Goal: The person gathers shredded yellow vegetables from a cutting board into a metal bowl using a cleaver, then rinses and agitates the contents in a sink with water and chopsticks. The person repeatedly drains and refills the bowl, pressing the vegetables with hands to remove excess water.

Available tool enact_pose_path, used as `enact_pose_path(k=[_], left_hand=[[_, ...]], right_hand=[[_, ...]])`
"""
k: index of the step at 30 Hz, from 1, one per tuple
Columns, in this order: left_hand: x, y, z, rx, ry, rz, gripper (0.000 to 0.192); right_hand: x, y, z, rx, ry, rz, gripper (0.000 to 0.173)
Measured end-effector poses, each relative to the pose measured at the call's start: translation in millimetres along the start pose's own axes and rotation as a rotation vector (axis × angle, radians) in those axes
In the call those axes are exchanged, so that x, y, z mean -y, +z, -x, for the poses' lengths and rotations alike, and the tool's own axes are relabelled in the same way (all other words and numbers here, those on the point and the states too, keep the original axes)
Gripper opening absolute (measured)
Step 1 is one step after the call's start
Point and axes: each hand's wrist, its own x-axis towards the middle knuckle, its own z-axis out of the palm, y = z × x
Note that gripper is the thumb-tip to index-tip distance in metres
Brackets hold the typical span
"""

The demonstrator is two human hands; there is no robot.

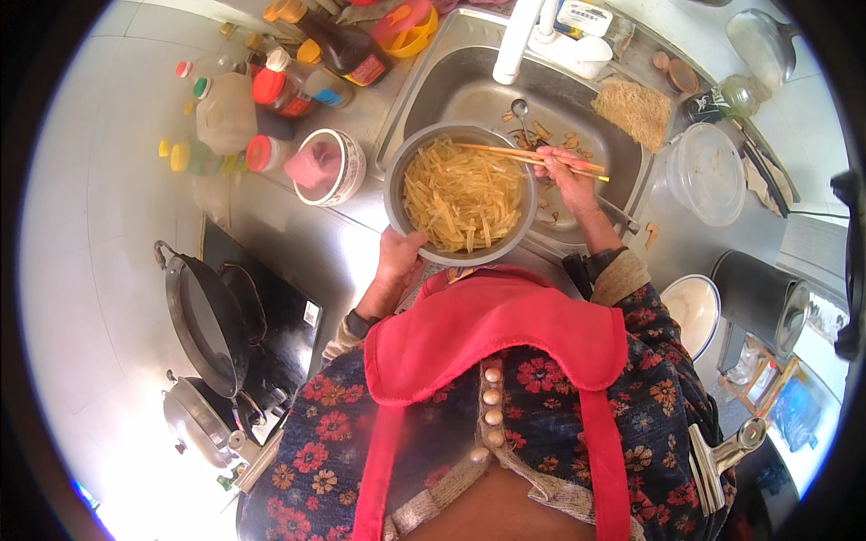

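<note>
My left hand [400,257] grips the near left rim of a round metal bowl [394,220], its thumb over the edge. Pale yellow, translucent strips [463,203], like wide noodles or cut potato, fill much of the bowl. In my right hand [567,177] is a pair of wooden chopsticks [500,149], held above the bowl's right rim with their tips over the strips. The bowl sits over the near left part of a stainless steel sink [423,101]. Beyond it in the basin lie a metal spoon or ladle [519,108] and several brown peelings [572,140].
A white faucet [517,40] rises behind the sink, with a loofah-like scrubber [632,111] at its right. Bottles and jars [270,91] crowd the left counter near a patterned pot [348,169]. A wok [203,324] stands at left; a plastic tub [707,172] and white bowl [690,314] at right.
</note>
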Motion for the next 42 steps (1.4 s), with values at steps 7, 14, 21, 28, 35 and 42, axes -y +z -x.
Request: enact_pose_path(k=[7,14,21,28,35,42], left_hand=[[-9,1,0,-0.045,-0.012,-0.191,0.019],[-13,1,-2,-0.021,-0.042,-0.169,0.019],[-16,1,-2,0.001,-0.039,-0.234,0.017],[-16,2,-2,-0.006,-0.061,-0.275,0.020],[-12,-1,-5,-0.013,-0.070,-0.290,0.018],[-16,-1,-1,-0.002,-0.096,-0.210,0.013]], right_hand=[[-7,-2,4,-0.023,0.042,-0.004,0.020],[-12,-4,5,-0.031,0.039,-0.017,0.020],[-14,-5,8,-0.041,0.056,-0.023,0.020],[-19,-6,10,-0.055,0.066,-0.021,0.020],[-20,-1,15,-0.112,0.125,-0.061,0.019],[-23,7,25,-0.192,0.138,-0.117,0.019]])
